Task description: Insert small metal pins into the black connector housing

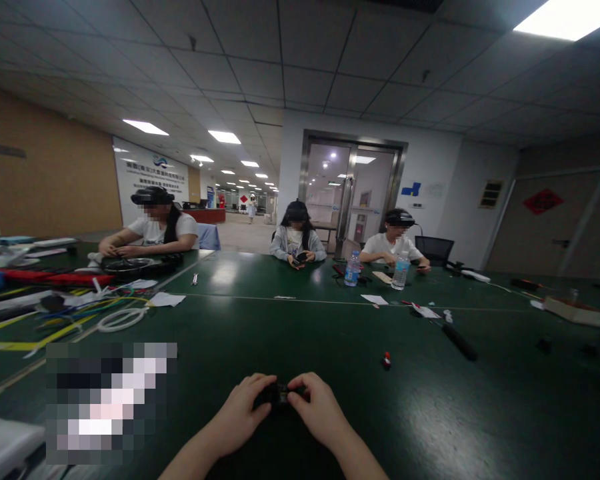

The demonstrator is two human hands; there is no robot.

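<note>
Low over the near part of the dark green table (330, 340), both my hands meet around a small black object (279, 395) whose kind I cannot make out. My left hand (245, 407) grips its left side, thumb below and fingers curled over the top. From the right, my right hand (317, 403) pinches the other end between thumb and fingers. Part of the object is hidden by the fingers. A small red and dark item (387, 361) lies on the table to the right of my right hand.
Across the table sit three people wearing headsets. Water bottles (351, 270) stand before them. A black-handled tool (459, 341) lies at right. Cables (123, 320), white paper (167, 299) and a small wrench (195, 279) lie at left. A blurred-out patch (110, 403) covers the near left.
</note>
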